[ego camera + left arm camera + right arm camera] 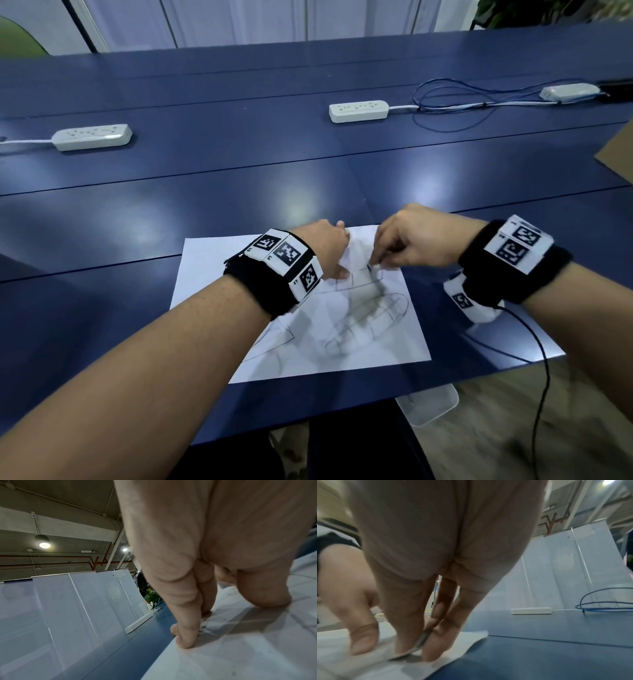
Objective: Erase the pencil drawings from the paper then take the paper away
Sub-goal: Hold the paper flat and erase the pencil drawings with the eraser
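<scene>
Blue table [205, 192] w/ white partition panels behind it; the paper [376, 349] lies flat near the table's front edge, w/ 3 power strips well beyond it.

Left hand [329, 246] presses straight fingers [187, 639] onto the paper's far part, pinning it, nothing gripped. Right hand [411, 243] sits just beside it, fingers [406, 635] clamped on a small flat eraser [421, 641] touching the sheet.

Handling, my guess: paper is thin, light, floppy, slides easily on the smooth table and creases or tears if rubbed unpinned, so keep it pressed close to the eraser. For taking it away, pinch a free corner or edge nearest the table's front.

Hard to see: eraser is mostly buried btwn fingers and blurred, colour unclear. Pencil drawings [370, 318] are faint, partly under the left wrist; can't tell how much is already rubbed out.
</scene>
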`<action>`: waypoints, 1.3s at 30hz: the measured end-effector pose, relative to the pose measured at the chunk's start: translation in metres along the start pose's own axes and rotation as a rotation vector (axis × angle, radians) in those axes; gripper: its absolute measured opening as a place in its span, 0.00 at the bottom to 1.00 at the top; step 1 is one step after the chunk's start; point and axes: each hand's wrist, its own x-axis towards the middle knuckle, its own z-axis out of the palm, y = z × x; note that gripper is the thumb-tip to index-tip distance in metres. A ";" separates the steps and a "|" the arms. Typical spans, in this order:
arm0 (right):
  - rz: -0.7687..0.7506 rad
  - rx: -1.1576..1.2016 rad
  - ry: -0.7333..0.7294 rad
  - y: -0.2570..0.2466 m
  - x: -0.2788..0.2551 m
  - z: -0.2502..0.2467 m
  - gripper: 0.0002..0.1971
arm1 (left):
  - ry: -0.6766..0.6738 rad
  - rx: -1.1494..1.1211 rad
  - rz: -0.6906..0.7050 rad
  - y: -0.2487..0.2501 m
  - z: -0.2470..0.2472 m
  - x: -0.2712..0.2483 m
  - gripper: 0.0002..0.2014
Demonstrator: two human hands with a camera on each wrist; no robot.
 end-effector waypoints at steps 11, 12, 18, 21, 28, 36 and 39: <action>-0.013 -0.010 -0.024 -0.003 0.002 -0.002 0.09 | -0.007 -0.027 -0.020 -0.003 0.003 0.002 0.34; -0.010 -0.010 -0.021 -0.003 0.002 -0.002 0.09 | -0.007 -0.025 -0.020 -0.003 0.003 0.002 0.34; 0.099 -0.099 0.116 0.015 0.042 -0.014 0.10 | -0.003 -0.041 -0.009 -0.002 0.000 -0.002 0.36; 0.061 -0.076 0.074 0.009 0.025 -0.010 0.09 | -0.007 -0.040 -0.013 -0.002 0.001 0.000 0.36; 0.075 -0.060 0.078 0.008 0.019 -0.010 0.10 | -0.004 -0.057 -0.020 -0.001 0.002 0.001 0.36; -0.009 -0.054 0.049 0.001 0.003 -0.002 0.10 | -0.021 -0.061 -0.038 -0.002 0.004 0.005 0.39; 0.004 -0.054 0.043 0.001 0.001 -0.003 0.10 | -0.007 -0.053 -0.019 -0.001 0.004 0.004 0.37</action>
